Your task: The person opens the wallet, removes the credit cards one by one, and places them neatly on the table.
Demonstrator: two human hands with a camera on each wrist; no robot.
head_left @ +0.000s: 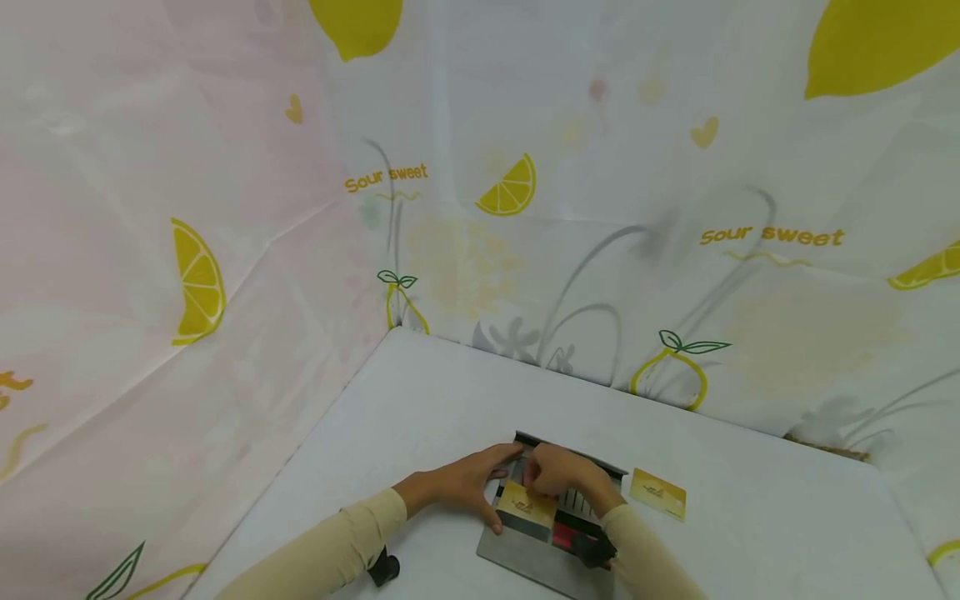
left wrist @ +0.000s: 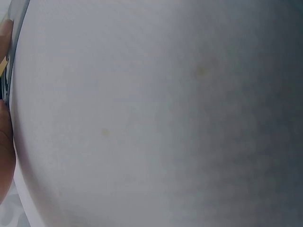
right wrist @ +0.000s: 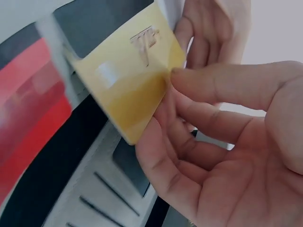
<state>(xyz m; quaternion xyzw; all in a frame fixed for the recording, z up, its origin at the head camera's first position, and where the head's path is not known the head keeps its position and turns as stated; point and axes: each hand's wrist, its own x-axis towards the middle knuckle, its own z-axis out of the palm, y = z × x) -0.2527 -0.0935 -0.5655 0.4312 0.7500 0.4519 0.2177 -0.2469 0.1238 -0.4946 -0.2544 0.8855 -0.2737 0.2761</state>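
My right hand [head_left: 562,472] pinches a gold card [right wrist: 128,80] between thumb and fingers, low over a flat grey metal device [head_left: 517,552]. In the right wrist view the card is tilted, its printed face showing. The device has raised dark rails, a black band, a red patch [right wrist: 33,109] and a silver part [right wrist: 87,187] with narrow dark slits. My left hand [head_left: 468,482] lies at the device's left edge, fingers spread, thumb beside the card's lower left corner. Only a sliver of the left fingers [left wrist: 5,142] enters the left wrist view.
A second gold card [head_left: 657,493] lies flat on the white table [head_left: 420,400], right of the device. Walls covered in lemon-print sheeting [head_left: 480,275] rise along the table's left and back edges. Small black parts [head_left: 385,568] sit at both wrists.
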